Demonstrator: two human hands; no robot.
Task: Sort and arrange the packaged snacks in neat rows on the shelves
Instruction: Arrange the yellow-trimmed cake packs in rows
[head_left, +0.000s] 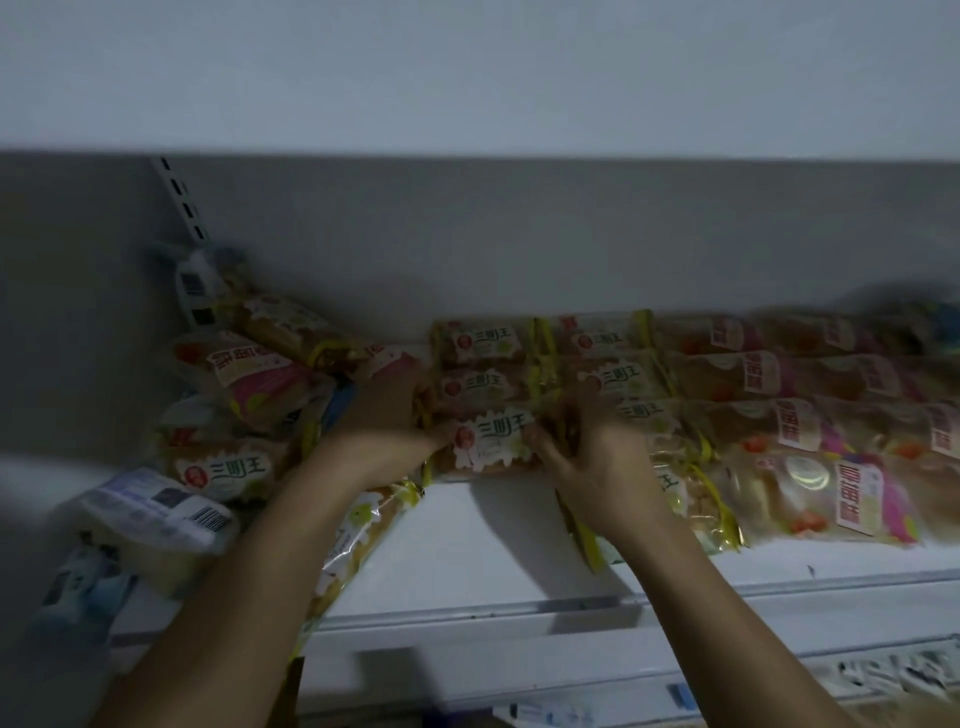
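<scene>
Slotted metal upright on grey back panel; pale wall above.

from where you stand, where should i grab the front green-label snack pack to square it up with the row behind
Grip the front green-label pack by its two short crimped ends, as the left hand and right hand do now, coming from the open shelf edge. It lies long side across the shelf, with neighbours behind and to the right, so only the ends and the front are free for the fingers.
</scene>
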